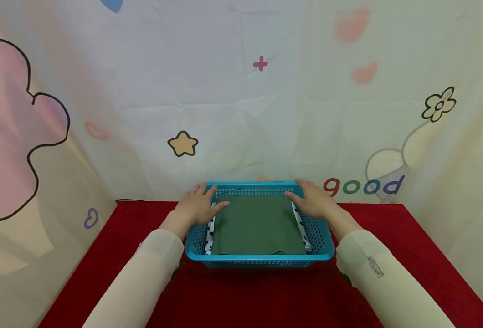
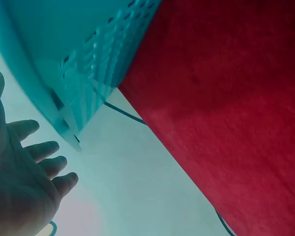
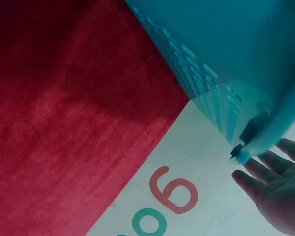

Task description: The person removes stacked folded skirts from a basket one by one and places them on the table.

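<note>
A blue plastic basket (image 1: 262,258) with perforated walls sits on the red cloth in the head view. Dark green folded fabric (image 1: 259,225) lies inside, over white cloth with black spots (image 1: 300,227) that shows along both sides. My left hand (image 1: 195,207) hovers at the basket's left side, fingers spread; the left wrist view shows a gap between its fingers and the rim (image 2: 27,93). At the right side is my right hand (image 1: 313,200), fingers extended. Its fingertips are close to the rim (image 3: 280,125) in the right wrist view; whether they touch it I cannot tell.
Red cloth (image 1: 262,296) covers the table, whose back edge meets a pale printed curtain (image 1: 233,136). More curtain hangs at both sides. A thin dark cable (image 2: 123,113) runs behind the table edge in the left wrist view.
</note>
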### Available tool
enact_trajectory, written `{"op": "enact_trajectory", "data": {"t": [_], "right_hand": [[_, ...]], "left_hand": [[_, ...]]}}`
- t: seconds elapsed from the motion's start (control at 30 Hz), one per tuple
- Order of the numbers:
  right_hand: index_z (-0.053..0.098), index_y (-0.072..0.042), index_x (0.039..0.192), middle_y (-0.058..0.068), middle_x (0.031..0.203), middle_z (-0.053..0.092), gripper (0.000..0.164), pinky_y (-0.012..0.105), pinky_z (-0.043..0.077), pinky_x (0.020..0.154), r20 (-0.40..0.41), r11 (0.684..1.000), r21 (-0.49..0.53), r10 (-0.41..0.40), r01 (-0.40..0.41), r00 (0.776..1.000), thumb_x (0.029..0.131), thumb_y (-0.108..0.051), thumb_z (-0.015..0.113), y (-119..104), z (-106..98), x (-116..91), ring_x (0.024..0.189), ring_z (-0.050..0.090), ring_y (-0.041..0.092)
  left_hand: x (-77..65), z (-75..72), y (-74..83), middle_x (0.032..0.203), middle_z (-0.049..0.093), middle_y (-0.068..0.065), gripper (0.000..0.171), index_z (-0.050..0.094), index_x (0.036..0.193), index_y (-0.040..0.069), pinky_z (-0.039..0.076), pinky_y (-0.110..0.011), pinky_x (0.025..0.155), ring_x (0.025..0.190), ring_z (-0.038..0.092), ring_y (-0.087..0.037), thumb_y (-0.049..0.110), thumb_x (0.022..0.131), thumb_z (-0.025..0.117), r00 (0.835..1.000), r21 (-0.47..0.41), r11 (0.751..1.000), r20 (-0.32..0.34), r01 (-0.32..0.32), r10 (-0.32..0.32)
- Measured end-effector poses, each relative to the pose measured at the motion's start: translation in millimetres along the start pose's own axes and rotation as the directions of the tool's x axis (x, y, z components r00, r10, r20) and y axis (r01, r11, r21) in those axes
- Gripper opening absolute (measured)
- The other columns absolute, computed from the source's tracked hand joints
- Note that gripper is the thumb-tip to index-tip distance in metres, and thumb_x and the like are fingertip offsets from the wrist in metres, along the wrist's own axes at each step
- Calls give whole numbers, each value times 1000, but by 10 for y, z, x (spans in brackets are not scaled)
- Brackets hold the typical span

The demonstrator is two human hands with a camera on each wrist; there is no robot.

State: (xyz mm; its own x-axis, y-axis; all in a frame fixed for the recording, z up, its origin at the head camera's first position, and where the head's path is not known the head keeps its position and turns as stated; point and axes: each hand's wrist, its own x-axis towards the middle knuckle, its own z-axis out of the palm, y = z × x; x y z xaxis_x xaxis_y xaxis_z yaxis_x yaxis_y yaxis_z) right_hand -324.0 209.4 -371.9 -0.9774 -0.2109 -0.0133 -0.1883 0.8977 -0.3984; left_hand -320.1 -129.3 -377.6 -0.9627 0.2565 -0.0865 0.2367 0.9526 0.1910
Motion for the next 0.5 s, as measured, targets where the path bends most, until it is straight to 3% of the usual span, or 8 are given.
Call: {"op": "enact_trajectory", "data": {"t": [0.23, 0.5], "right_hand": [[28, 2, 161, 30, 163, 33, 74, 68, 30, 120, -19, 999, 27, -32, 33, 999, 107, -45, 49, -32, 33, -43, 151, 31, 50], [30, 1, 160, 29, 163, 34, 75, 69, 31, 120, -5, 998, 55, -39, 39, 999, 107, -49, 47, -80, 55, -66, 151, 32, 50]], "left_hand": [[-15, 31, 35, 173, 17, -20, 82, 22, 166, 13, 17, -61, 129, 160, 14, -43, 63, 104, 42, 999, -15, 999, 11, -36, 36], [-15, 44, 53, 172, 21, -20, 82, 22, 166, 13, 23, -62, 127, 159, 20, -43, 63, 104, 42, 999, -59, 998, 29, -34, 36]]}}
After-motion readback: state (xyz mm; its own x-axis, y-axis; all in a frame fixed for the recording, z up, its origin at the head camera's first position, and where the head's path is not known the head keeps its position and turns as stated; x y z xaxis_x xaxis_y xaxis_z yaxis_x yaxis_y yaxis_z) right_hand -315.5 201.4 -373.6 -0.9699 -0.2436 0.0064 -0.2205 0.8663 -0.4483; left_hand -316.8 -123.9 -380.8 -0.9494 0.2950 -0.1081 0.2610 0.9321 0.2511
